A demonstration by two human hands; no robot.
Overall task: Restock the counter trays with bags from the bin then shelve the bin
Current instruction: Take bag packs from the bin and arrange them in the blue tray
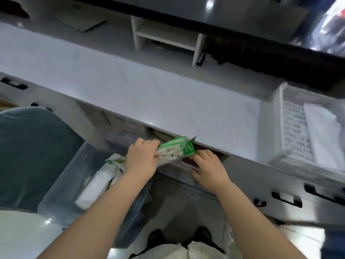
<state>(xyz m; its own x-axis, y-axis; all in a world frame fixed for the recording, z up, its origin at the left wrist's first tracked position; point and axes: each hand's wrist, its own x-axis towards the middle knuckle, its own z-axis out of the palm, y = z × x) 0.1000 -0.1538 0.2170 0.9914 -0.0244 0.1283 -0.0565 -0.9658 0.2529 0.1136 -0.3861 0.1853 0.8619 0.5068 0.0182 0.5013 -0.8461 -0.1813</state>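
Bag [174,151] gripped by left hand [141,161] under counter edge [214,141]; right hand [210,168] loose beside; basket [291,131] right.

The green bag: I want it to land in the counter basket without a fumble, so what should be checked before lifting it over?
1. Left hand grip closed on the green bag: ok.
2. Right hand holding the bag: cannot tell; it sits beside the bag's end.
3. Bag free of the counter edge: not ok, its corner overlaps the edge.
4. Counter path to the white basket bare: ok.
5. Room in the basket: cannot tell, something white lies inside.
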